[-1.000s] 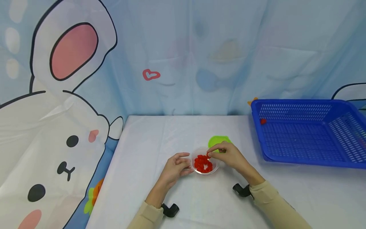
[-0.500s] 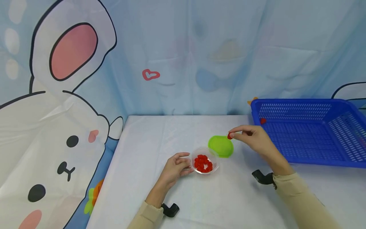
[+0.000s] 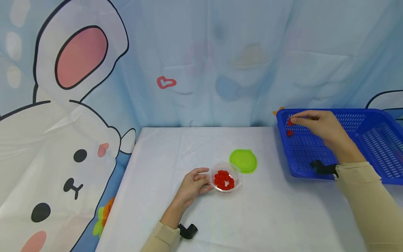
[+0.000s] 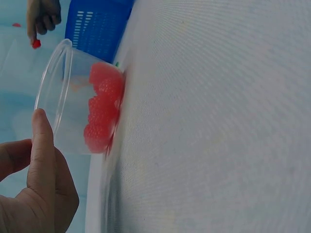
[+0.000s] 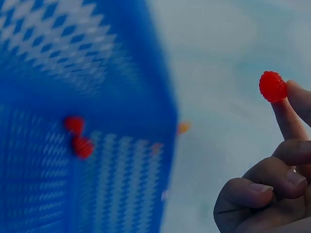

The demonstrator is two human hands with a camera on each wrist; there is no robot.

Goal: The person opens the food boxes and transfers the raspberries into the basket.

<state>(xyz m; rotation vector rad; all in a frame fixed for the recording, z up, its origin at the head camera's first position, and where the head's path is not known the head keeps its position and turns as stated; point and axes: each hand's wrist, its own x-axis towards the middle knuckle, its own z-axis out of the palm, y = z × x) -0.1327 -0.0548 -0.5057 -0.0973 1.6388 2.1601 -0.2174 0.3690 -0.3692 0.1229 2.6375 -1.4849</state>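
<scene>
A clear round cup (image 3: 235, 170) stands on the table with several red raspberry-like pieces (image 3: 222, 180) inside. My left hand (image 3: 191, 188) rests against the cup's left side, its fingers and thumb at the wall; in the left wrist view the thumb (image 4: 43, 141) touches the cup near its rim. Over the left part of the blue basket (image 3: 327, 176), my right hand (image 3: 327, 129) pinches one red piece (image 5: 272, 86) between thumb and index finger, the other fingers curled. Two red pieces (image 5: 81, 146) lie together in the basket's corner in the right wrist view.
A green lid (image 3: 243, 161) lies on the white table (image 3: 163, 150) just behind the cup, to its right. The basket takes up the table's back right. A patterned curtain (image 3: 201, 70) hangs behind the table.
My right hand has moved from the cup, over the green lid, to above the basket, carrying one red piece. The lid, partly covered before, now shows whole. My left hand has stayed at the cup.
</scene>
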